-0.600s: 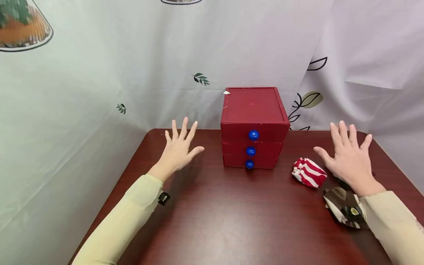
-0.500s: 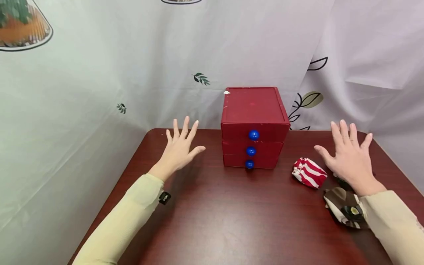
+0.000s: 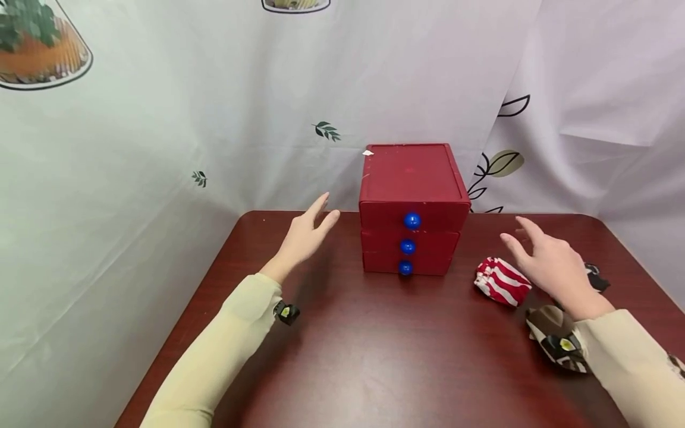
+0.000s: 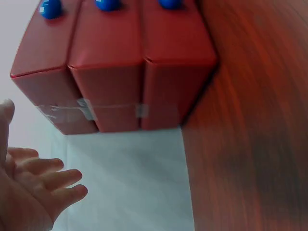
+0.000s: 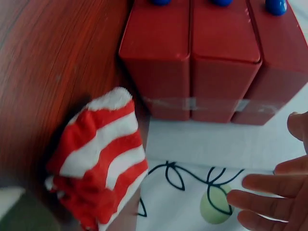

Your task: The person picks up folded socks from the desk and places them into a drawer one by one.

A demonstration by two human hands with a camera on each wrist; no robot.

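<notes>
My left hand (image 3: 304, 241) hovers over the table left of a red three-drawer box (image 3: 412, 172); its fingers are apart and hold nothing. Each drawer front carries a round blue knob (image 3: 412, 220). On the right, my right hand (image 3: 559, 267) is raised with relaxed fingers and nothing in its grasp. Nearest to it lies a bundled red-and-white striped cloth (image 5: 103, 154). A brown-and-cream patterned cloth bundle (image 3: 547, 321) sits under the right wrist, partly hidden by the sleeve and wrist camera. Behind the right hand, part of a small black fabric item (image 3: 596, 279) shows.
The dark reddish-brown wooden table (image 3: 342, 351) has rounded far corners. White curtains (image 3: 257, 89) with leaf and jar prints hang behind it and along the left side. The drawer box stands near the table's back edge.
Both hands have turned from spread, palm-down poses so their thumbs show higher, fingers closer together. The left hand has shifted slightly right. The view has tilted slightly; box and cloths stay put.
</notes>
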